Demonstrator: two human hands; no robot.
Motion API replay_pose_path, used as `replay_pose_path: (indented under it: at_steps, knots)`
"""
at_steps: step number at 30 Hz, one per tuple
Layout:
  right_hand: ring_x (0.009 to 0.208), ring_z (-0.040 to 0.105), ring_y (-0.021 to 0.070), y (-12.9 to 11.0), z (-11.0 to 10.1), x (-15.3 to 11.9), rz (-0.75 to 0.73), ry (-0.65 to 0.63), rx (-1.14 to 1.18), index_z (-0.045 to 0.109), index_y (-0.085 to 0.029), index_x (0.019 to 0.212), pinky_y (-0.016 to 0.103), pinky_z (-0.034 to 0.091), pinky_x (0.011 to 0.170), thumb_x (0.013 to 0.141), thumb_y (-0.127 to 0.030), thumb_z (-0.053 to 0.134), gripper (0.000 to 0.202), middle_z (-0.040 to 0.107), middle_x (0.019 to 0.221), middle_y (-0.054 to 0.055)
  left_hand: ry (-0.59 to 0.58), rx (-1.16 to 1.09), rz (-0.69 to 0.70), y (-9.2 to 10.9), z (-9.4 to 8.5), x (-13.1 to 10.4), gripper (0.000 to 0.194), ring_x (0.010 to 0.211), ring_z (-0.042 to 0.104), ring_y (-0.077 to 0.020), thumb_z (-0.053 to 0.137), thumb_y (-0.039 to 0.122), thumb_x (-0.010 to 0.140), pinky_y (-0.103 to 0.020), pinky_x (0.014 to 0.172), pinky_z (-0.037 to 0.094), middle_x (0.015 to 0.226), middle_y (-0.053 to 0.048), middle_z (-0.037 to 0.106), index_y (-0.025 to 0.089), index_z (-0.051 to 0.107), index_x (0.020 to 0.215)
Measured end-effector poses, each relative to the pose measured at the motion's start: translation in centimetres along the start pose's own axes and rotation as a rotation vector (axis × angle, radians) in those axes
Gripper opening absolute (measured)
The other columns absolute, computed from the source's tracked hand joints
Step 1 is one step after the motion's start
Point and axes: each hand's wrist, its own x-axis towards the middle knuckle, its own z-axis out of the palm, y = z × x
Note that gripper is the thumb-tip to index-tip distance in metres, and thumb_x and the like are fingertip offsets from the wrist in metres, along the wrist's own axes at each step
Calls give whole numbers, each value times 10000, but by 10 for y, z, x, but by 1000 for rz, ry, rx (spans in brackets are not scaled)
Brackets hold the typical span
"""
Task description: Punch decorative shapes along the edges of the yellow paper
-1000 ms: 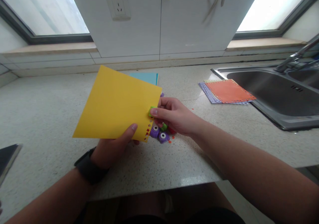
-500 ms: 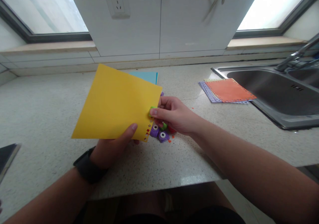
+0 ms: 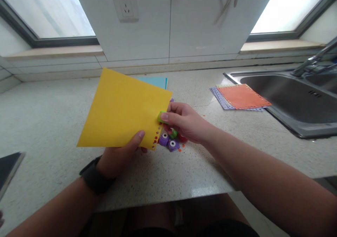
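Note:
A yellow sheet of paper (image 3: 123, 107) is held above the counter by my left hand (image 3: 126, 147), its thumb on top and fingers beneath. Small punched shapes run along the lower part of the sheet's right edge. My right hand (image 3: 184, 121) pinches a green craft punch (image 3: 161, 117) at that edge, just above the row of holes; the thumb covers much of it. Under and beside the right hand lie purple craft punches (image 3: 173, 145), another green punch (image 3: 173, 134) and a red one (image 3: 182, 137), partly hidden.
Light blue paper (image 3: 155, 81) lies behind the yellow sheet. To the right, orange paper (image 3: 242, 96) with a punched border tops a small stack beside the steel sink (image 3: 281, 100). Orange paper bits (image 3: 179, 150) dot the counter. A dark flat object (image 3: 10, 168) sits at far left.
The view has shifted slightly. Both hands, the yellow paper and the green punch keep nearly the same places, with a little more of the green punch showing past the thumb.

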Motion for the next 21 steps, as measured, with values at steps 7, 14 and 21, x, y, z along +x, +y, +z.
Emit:
replay_pose_path:
  at_steps: [7, 14, 21]
  knots:
    - [569, 551, 109, -10, -10, 3, -35, 174, 116, 555, -199, 757, 238, 399, 498, 755, -407, 787, 311, 595, 696, -23, 2, 75, 26, -4, -3, 0, 324, 622, 714, -218, 634, 466, 891, -305, 585, 616, 647, -30, 737, 220, 690, 688]
    - [586, 511, 122, -6, -37, 13, -146, 442, -228, 620, -194, 777, 292, 418, 571, 810, -487, 716, 310, 626, 743, 6, 54, 130, 3, 7, 1, 1, 251, 561, 708, -212, 662, 402, 853, -331, 686, 626, 574, -16, 717, 209, 675, 693]
    - [787, 612, 224, 0, -65, 19, -92, 557, -966, 732, -194, 886, 378, 429, 726, 899, -472, 611, 303, 731, 891, 92, 64, 107, -33, 10, 2, 2, 231, 615, 737, -239, 700, 405, 814, -372, 752, 637, 598, -28, 730, 211, 669, 694]
